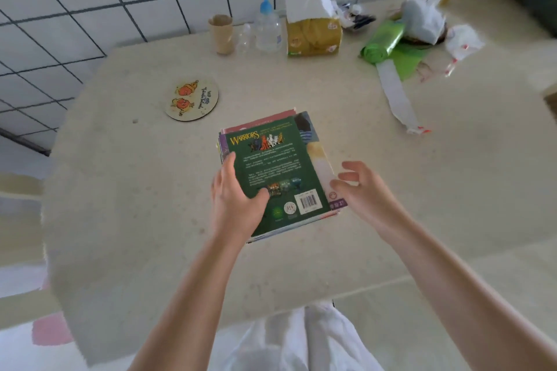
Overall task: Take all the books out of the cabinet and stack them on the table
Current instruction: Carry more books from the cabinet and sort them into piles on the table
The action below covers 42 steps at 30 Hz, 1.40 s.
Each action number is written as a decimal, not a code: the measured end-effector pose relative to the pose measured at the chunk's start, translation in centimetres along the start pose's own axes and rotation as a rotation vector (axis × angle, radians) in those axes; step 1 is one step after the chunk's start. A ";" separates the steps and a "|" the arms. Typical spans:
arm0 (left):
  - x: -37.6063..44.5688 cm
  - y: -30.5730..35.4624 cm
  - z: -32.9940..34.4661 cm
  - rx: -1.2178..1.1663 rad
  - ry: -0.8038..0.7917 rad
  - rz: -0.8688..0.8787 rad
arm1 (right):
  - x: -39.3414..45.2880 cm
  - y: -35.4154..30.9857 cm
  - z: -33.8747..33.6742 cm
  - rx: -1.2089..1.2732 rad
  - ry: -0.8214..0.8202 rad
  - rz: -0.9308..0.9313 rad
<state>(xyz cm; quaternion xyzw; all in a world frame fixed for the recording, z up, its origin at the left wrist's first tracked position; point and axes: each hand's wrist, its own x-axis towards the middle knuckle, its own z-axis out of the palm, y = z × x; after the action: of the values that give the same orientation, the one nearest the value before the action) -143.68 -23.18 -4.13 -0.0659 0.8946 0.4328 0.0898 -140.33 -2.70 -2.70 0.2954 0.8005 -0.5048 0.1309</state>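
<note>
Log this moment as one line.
left hand: on green Warriors book | right hand: open beside book stack | table

- Book stack (pixel 278 178) near the middle of the table (pixel 150 220), lying flat, long side slanted up to the left.
- Green book (pixel 271 159) on top, back cover up: yellow "WARRIORS" title, a row of cats, blocks of small pale text, small cover pictures, round seals and a white barcode at the near end.
- Under it, uneven edges: red-pink cover (pixel 265 120) at the far end, purple edge (pixel 222 144) on the left, a pale book (pixel 321 163) with a blue-and-dark picture and a purple corner on the right.
- Thin pages fanned along the near edge.
- Exact count of books unclear.
</note>
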 end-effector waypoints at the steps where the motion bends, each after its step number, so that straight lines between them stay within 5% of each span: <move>1: -0.2 0.3 0.3 0.019 0.017 0.071 | -0.7 0.2 -0.1 0.014 0.040 -0.008; 6: -4.1 3.4 2.8 0.012 -0.048 0.413 | -6.3 3.9 -1.1 0.089 0.204 -0.013; 13: -10.6 6.7 9.4 0.068 -0.438 0.659 | -16.0 12.9 -4.3 0.138 0.491 0.080; 21: -27.0 6.5 19.3 0.284 -0.901 0.919 | -31.3 26.4 -6.5 0.224 0.798 0.297; 32: -57.4 0.4 26.4 0.338 -1.384 1.112 | -55.6 44.3 -4.0 0.478 1.122 0.652; 42: -74.1 -1.9 31.4 0.456 -1.733 1.214 | -69.7 53.7 -2.4 0.753 1.474 0.898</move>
<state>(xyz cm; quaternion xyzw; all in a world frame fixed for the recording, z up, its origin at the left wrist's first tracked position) -67.75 3.30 -8.59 0.7347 0.4697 0.1280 0.4725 -52.53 -7.40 -5.48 0.8442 0.2769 -0.3184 -0.3305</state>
